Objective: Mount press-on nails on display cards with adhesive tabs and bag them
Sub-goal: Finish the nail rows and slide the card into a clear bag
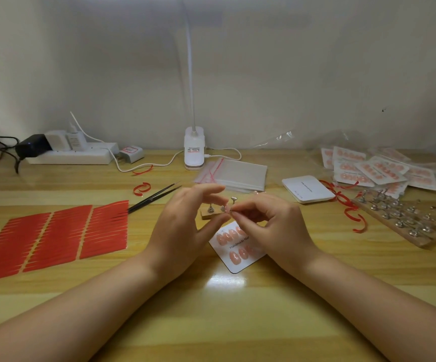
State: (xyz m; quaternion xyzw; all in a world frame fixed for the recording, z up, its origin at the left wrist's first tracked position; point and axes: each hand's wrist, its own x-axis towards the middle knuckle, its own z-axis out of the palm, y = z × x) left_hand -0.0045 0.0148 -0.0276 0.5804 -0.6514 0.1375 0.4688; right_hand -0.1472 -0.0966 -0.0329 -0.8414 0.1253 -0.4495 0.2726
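Observation:
A white display card [234, 265] lies on the table under my hands, with several pink press-on nails stuck on it in two rows. My left hand [183, 226] and my right hand [271, 226] meet just above the card and pinch one small pale nail [228, 209] between their fingertips. Right behind the fingers stands a short wooden block [207, 215] with metal nail stands on it. Sheets of red adhesive tabs [55, 236] lie to the left. A stack of clear zip bags [237, 173] lies beyond the hands.
Black tweezers [154, 198] lie left of the block. At the right are a long wooden rack of metal stands [399, 220], a pile of bagged nail cards [384, 171], a white card stack [308, 189] and red liner curls [352, 215]. A lamp base [194, 150] and power strip [73, 152] line the wall.

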